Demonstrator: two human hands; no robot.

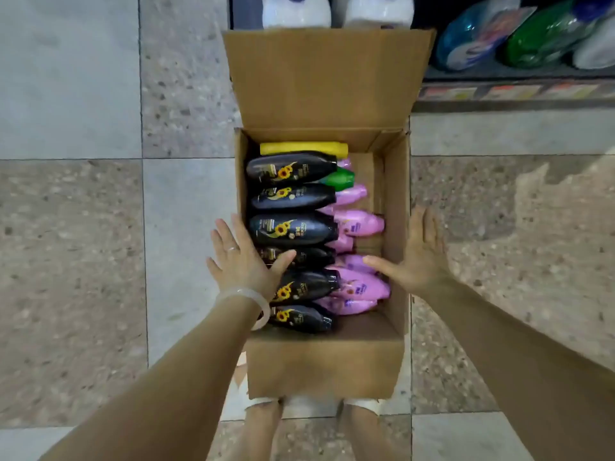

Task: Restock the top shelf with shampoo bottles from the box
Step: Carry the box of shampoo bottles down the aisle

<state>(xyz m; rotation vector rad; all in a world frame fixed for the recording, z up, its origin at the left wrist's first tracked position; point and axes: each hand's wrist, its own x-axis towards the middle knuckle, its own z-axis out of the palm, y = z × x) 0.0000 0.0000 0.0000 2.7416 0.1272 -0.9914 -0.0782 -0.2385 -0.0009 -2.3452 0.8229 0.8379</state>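
An open cardboard box (326, 367) stands on the floor right in front of my feet. Inside lie several black shampoo bottles (293, 229) with sunflower labels in a left column, several pink bottles (361, 222) to their right, a yellow bottle (303, 148) at the far end and a green one (341, 179). My left hand (244, 261) hovers over the box's left wall with straight fingers, thumb over a black bottle. My right hand (416, 254) is spread over the right wall, thumb pointing toward the pink bottles. Neither hand holds anything.
The box's far flap (327, 74) stands up against a low shelf (512, 91) with large white jugs (296, 11) and blue and green refill pouches (539, 34). Tiled floor (100, 227) surrounds the box on both sides.
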